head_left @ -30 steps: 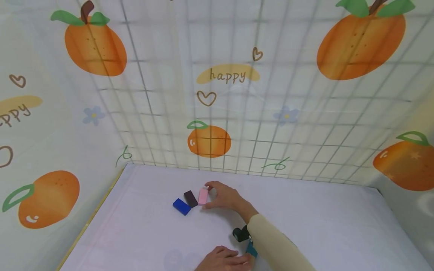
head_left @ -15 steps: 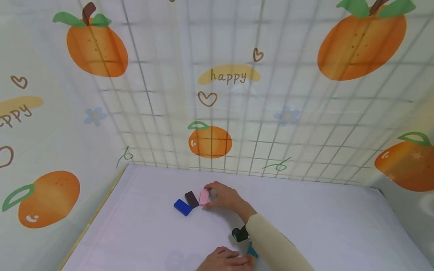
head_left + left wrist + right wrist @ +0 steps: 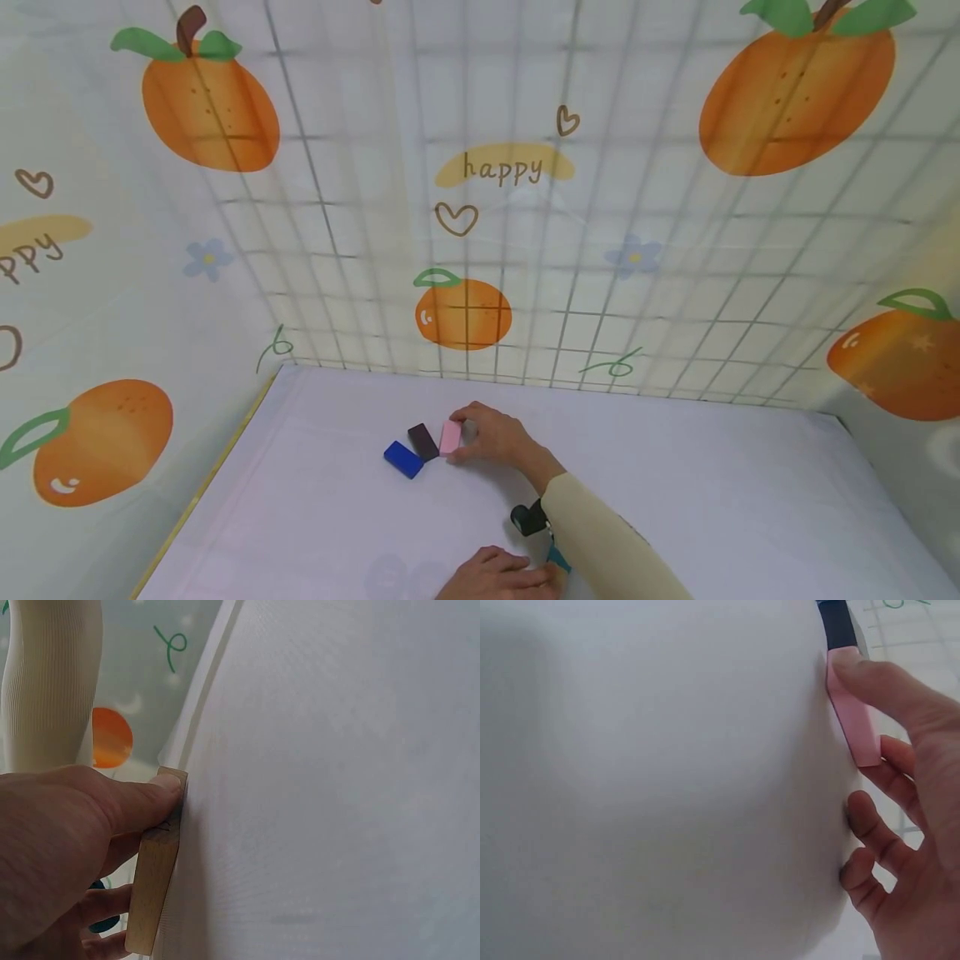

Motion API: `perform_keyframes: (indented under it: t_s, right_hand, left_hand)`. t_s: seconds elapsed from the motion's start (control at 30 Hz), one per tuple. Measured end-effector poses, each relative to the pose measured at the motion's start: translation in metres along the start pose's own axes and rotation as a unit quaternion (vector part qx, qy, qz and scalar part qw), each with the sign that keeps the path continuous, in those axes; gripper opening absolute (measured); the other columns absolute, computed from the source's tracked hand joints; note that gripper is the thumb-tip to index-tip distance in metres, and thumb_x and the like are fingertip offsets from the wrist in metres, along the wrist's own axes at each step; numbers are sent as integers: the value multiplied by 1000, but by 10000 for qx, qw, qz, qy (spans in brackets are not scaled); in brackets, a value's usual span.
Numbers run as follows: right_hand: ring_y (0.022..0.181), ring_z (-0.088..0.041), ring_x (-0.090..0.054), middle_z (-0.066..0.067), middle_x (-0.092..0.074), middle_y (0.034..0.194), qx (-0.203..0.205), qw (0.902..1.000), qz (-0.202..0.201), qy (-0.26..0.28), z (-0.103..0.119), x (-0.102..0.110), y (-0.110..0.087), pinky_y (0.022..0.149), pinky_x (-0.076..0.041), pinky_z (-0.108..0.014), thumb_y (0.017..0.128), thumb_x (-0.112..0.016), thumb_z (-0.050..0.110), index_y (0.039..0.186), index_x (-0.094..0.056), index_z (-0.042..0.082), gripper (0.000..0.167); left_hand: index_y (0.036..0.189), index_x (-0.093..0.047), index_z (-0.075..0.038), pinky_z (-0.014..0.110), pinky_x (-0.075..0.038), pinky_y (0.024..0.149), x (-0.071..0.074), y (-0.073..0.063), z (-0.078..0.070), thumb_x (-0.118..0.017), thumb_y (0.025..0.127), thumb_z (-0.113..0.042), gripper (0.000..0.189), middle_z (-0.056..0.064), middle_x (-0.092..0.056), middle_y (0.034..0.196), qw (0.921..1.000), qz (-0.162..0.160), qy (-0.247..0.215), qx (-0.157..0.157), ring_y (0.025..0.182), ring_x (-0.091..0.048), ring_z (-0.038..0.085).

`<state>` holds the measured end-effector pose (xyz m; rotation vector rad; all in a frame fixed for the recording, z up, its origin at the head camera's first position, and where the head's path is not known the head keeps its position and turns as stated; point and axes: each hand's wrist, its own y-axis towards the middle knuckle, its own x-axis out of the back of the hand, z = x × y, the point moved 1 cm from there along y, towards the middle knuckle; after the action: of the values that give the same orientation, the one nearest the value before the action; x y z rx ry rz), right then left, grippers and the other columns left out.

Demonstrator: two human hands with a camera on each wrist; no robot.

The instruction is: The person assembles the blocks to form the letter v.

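My right hand (image 3: 501,437) pinches a pink rectangular block (image 3: 450,438) between thumb and fingers, at its near and far ends. In the right wrist view the thumb presses on the pink block (image 3: 853,712), while two other fingers are bent beside it. Left of it lie a dark brown block (image 3: 423,442) and a blue block (image 3: 403,459), fanned out on the table. Close to the front edge of the head view is my left hand (image 3: 495,577). Its thumb and fingers grip a plain wooden block (image 3: 154,889), best seen in the left wrist view.
The white-covered table (image 3: 315,517) runs back to a wall curtain (image 3: 360,208) printed with oranges. A small black camera (image 3: 529,518) sits at the right wrist. The right sleeve (image 3: 607,533) crosses above and beside the left hand, with a teal patch (image 3: 558,557) showing between.
Both hands and all the blocks hold nearly the same places; only slight shifts of the head view show.
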<state>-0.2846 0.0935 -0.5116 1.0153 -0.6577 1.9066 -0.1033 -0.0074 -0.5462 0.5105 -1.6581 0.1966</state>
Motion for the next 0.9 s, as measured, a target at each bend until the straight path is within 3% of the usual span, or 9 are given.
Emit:
perform_keyframes:
  t_s: [0.57, 0.9]
  right_hand:
    - [118, -20, -56, 2, -61, 130, -30, 10000, 38, 6, 0, 1, -1, 100, -47, -49, 78, -86, 47, 131, -65, 20, 63]
    - [119, -20, -56, 2, -61, 130, -47, 10000, 44, -19, -1, 2, 0, 101, -47, -48, 79, -84, 47, 131, -65, 21, 62]
  left_hand:
    - [147, -52, -30, 24, -42, 100, 0, 0, -1, -46, 105, -52, 48, -19, -50, 149, 9999, -112, -39, 4, 127, -51, 3]
    - [147, -52, -31, 24, -42, 101, 2, 0, -2, -47, 104, -53, 48, -19, -48, 150, 10000, 54, -56, 15, 127, -51, 3]
